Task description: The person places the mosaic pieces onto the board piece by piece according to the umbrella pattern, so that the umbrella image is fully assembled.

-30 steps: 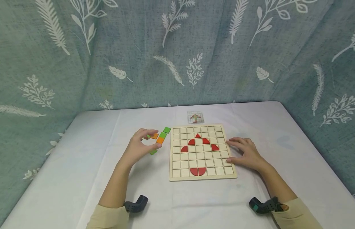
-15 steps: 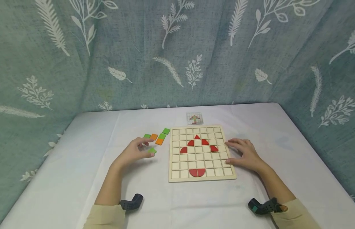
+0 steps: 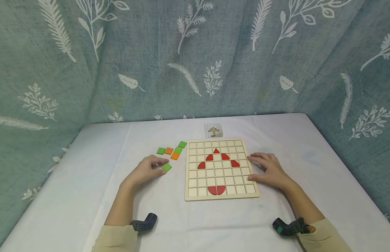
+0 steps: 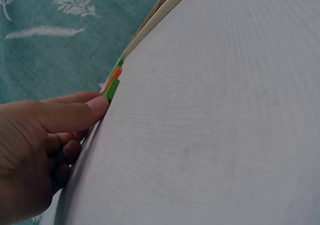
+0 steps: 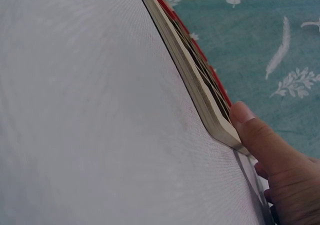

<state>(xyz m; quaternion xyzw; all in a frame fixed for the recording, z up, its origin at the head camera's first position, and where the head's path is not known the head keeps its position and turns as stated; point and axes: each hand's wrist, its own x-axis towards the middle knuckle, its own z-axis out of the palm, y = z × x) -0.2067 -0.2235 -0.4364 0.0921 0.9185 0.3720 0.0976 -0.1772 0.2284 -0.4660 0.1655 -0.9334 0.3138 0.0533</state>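
Note:
My left hand [image 3: 146, 170] is at a green square tile [image 3: 167, 167] lying on the white cloth. Its thumb and forefinger touch opposite corners of the tile in a light pinch, the other fingers curled beneath. My right hand [image 3: 270, 170] rests at the right edge of a wooden grid board [image 3: 190, 196], thumb and forefinger spread along the rim. In the right wrist view its thumb [image 5: 245, 112] lies against the board's corner. On the board are a red triangle [image 3: 216, 151] and several red quarter-circle pieces [image 3: 221, 190].
Left of the board lie more tiles: an orange tile [image 3: 168, 151], another orange tile [image 3: 175, 156], and several green ones, including a green tile [image 3: 161, 151]. Behind the board is a small pattern card [image 3: 213, 130]. A patterned curtain [image 3: 150, 70] hangs at the table's back edge.
My left hand has moved down and left, away from the orange and green tiles, and its thumb and forefinger have come to the nearer green tile. My right hand stays at the board.

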